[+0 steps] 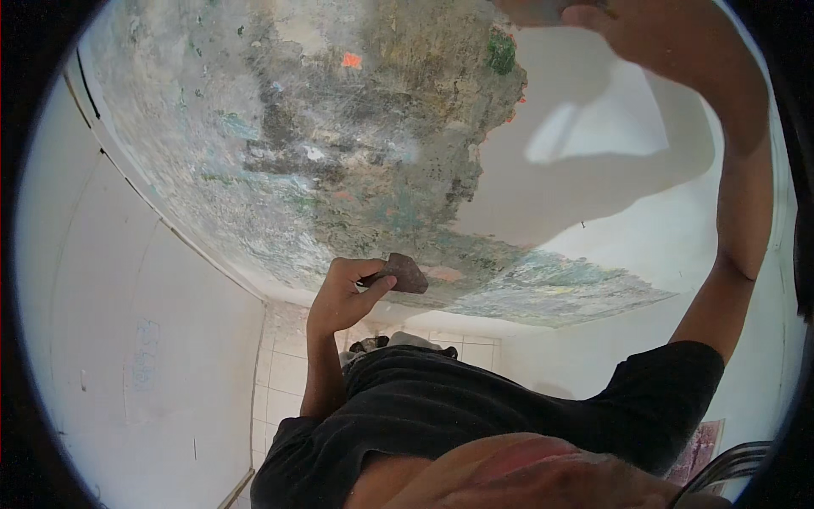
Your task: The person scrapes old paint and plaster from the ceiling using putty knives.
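My left hand (343,292) pinches a small brown piece (407,273), which looks like folded sandpaper, between thumb and fingers. The piece is in front of the lower part of a wall (381,159) with patchy, scraped paint in grey, green and white. Whether it touches the wall cannot be told. My right arm reaches up to the smooth white part of the wall (636,197). At the top edge, my right hand (604,32) is partly cut off, and whether it holds anything is unclear. The arm casts a shadow on the white paint.
A white side wall (191,331) with faint blue writing stands to the left. Pale floor tiles (286,369) show below, near grey and black cloth at my legs. A small nail (582,224) sticks out of the white paint. A reddish patterned sheet (703,445) is at lower right.
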Demonstrator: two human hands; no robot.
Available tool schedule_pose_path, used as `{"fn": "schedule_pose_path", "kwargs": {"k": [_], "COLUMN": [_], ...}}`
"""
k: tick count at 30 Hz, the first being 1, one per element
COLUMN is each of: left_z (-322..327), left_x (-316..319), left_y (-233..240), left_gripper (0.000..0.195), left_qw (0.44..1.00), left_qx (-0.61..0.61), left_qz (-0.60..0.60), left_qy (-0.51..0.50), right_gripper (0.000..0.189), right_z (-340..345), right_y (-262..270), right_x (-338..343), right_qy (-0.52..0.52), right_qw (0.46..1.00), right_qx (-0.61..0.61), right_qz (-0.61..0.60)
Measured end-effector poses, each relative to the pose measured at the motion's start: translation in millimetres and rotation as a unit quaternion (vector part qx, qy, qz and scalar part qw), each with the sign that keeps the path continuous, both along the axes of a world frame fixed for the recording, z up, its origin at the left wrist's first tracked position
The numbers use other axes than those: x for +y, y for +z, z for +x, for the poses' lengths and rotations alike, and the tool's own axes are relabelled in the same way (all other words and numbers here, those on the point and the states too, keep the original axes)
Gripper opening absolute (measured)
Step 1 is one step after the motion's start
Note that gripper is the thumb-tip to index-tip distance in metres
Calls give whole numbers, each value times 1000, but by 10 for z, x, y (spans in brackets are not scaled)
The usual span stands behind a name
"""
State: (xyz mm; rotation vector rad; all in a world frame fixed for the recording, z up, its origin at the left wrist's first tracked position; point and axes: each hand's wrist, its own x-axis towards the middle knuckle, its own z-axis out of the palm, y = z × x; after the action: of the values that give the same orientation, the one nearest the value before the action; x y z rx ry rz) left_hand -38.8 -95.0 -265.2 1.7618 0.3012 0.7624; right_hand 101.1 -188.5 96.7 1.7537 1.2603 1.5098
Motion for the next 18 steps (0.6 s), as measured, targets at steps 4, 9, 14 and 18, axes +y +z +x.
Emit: {"fn": "schedule_pose_path", "kwargs": {"k": [4,9,14,18], "left_z": [30,80,110,107], "left_x": [-2,-18,29,58], "left_y": [64,150,75,4], "left_gripper": [14,14,14,16], "left_qw": [1000,1000,1000,1000], "left_qx": [27,-7,0,11], "left_qz": [12,4,9,2], "left_qy": [-4,-13,-10,-3], "right_gripper": [37,37,39,35], "right_z": [103,4,104,154], "right_y": [38,90,101,184], "right_x": [83,105,65,81], "right_qy": [-54,-76,-27,-15], "right_qw": [997,995,998,999], "right_qx": [44,55,59,29], "right_qz": [28,43,-9,15]}}
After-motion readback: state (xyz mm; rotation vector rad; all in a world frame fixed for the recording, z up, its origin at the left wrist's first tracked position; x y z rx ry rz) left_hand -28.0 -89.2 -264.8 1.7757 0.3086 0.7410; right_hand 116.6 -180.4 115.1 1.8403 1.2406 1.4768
